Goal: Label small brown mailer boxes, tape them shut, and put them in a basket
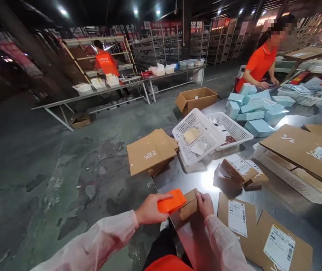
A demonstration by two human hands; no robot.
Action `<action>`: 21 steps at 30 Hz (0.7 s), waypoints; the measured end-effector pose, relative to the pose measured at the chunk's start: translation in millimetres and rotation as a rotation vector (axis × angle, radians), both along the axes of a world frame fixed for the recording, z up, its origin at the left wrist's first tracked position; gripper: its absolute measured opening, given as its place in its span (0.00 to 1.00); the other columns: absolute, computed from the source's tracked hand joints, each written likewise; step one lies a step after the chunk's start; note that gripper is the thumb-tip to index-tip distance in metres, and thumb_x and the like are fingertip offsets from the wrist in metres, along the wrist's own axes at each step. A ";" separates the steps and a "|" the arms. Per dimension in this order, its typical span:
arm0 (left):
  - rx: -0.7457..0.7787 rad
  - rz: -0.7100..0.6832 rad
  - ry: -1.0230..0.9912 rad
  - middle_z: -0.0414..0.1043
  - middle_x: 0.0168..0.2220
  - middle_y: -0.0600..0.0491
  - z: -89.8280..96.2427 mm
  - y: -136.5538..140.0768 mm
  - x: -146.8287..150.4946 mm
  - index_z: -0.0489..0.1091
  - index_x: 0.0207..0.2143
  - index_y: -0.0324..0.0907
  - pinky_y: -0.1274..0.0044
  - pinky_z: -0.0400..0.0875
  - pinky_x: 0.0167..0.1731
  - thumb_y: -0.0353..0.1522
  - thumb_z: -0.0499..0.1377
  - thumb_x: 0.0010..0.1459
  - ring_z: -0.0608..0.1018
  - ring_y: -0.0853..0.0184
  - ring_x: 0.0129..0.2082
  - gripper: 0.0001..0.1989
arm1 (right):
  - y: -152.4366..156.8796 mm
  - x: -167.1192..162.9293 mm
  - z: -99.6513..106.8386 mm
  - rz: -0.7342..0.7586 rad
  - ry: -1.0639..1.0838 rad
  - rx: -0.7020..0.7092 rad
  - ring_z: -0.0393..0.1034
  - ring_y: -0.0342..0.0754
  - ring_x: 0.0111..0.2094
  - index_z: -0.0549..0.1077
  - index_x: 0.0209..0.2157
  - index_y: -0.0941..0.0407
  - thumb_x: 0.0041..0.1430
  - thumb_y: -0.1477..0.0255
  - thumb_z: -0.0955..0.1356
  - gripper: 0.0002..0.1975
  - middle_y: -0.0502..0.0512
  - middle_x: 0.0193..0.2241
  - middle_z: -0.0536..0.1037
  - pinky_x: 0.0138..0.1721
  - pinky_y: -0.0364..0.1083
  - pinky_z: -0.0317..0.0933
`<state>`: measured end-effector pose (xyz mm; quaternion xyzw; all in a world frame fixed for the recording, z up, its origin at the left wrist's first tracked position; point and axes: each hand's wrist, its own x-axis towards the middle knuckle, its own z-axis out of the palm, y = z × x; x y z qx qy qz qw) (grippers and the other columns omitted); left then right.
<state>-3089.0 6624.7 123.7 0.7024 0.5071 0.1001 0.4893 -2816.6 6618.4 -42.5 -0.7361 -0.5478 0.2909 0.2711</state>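
Observation:
My left hand (151, 209) is wrapped round a bright orange box-shaped item (172, 202), held at the near corner of the metal table. A small brown cardboard box (188, 209) is right beside that item, and the two overlap in view; whether they touch I cannot tell. My right hand (205, 204) grips the cardboard box at its right side, with the thumb and fingers over its upper edge. Just to the right of that hand lie flat brown cartons (223, 210) with white shipping labels. Behind the hands, small labelled boxes (240, 169) are stacked on the table.
White perforated baskets (183, 150) with papers stand beyond the hands, next to folded cartons (149, 150) jutting past the table edge. Light-blue boxes (258, 107) are piled farther back. A co-worker in orange (258, 64) works there. An open carton (197, 99) lies beyond the baskets.

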 end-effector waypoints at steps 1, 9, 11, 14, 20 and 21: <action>0.031 -0.034 0.010 0.78 0.45 0.51 1.7 -4.2 7.1 0.70 0.57 0.42 0.76 0.74 0.38 0.33 0.63 0.43 0.79 0.63 0.38 0.35 | 0.7 -0.1 1.0 0.001 -0.005 -0.006 0.71 0.56 0.41 0.78 0.47 0.62 0.63 0.58 0.57 0.28 0.64 0.34 0.76 0.47 0.52 0.63; 0.170 -0.184 0.359 0.78 0.40 0.51 -44.7 -20.8 10.6 0.71 0.57 0.52 0.71 0.73 0.42 0.35 0.64 0.41 0.80 0.58 0.39 0.35 | -4.2 -20.9 42.0 0.004 -0.276 -0.084 0.70 0.57 0.49 0.68 0.59 0.49 0.66 0.66 0.59 0.22 0.59 0.53 0.74 0.45 0.55 0.60; 0.192 -0.144 0.253 0.77 0.40 0.49 -69.0 -27.1 -7.3 0.71 0.57 0.47 0.72 0.73 0.42 0.36 0.63 0.42 0.79 0.60 0.39 0.35 | -7.9 -32.2 57.2 0.063 -0.367 -0.131 0.70 0.56 0.50 0.65 0.61 0.47 0.68 0.68 0.56 0.23 0.57 0.58 0.71 0.46 0.56 0.59; 0.231 -0.079 0.092 0.76 0.41 0.47 -107.6 -35.6 -30.1 0.72 0.56 0.42 0.71 0.73 0.44 0.35 0.64 0.42 0.78 0.60 0.39 0.34 | -12.2 -50.6 72.9 0.089 -0.400 -0.208 0.65 0.59 0.56 0.59 0.64 0.50 0.67 0.60 0.57 0.26 0.60 0.63 0.64 0.51 0.60 0.58; 0.252 -0.050 -0.007 0.75 0.42 0.48 -144.6 -39.2 -33.0 0.71 0.56 0.45 0.69 0.73 0.48 0.34 0.66 0.41 0.77 0.60 0.41 0.35 | -12.8 -81.4 74.1 -0.002 -0.491 -0.314 0.49 0.66 0.65 0.49 0.68 0.56 0.58 0.49 0.64 0.44 0.63 0.68 0.53 0.54 0.65 0.57; 0.254 -0.062 -0.005 0.74 0.42 0.48 -142.4 -39.8 -32.7 0.71 0.56 0.44 0.69 0.73 0.47 0.35 0.65 0.41 0.77 0.60 0.40 0.35 | -12.6 -83.4 72.5 0.004 -0.494 -0.314 0.50 0.65 0.64 0.49 0.68 0.56 0.59 0.50 0.65 0.43 0.62 0.68 0.53 0.54 0.64 0.58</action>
